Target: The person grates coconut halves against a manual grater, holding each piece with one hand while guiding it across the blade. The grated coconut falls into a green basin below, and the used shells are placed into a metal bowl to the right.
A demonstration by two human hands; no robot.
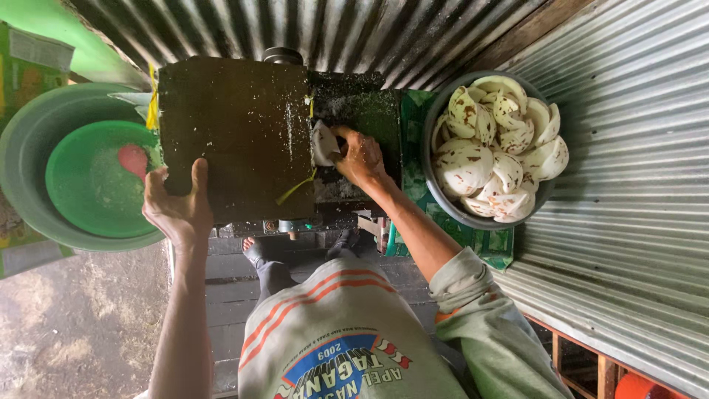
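My right hand (360, 155) presses a white piece of coconut flesh (323, 142) against the right edge of the dark grating machine's cover (236, 133), my fingers closed around the piece. The piece sits at the gap between that cover and the blackened, flecked surface just to its right. My left hand (177, 207) grips the near left corner of the cover, thumb up on top and fingers wrapped under the edge. The two hands are well apart, one at each side of the cover.

To the right of my right hand, just past a green strip, stands a grey basin (443, 196) heaped with more white coconut pieces (498, 148); it sits against the corrugated metal wall (635, 192), so there is little room on that side. To the left of the machine lies a grey tub with a green bowl (92, 181) inside it, close to my left hand. Corrugated sheet also closes off the far side. The near side, by my legs, is open over wooden planks and bare ground (74, 318).
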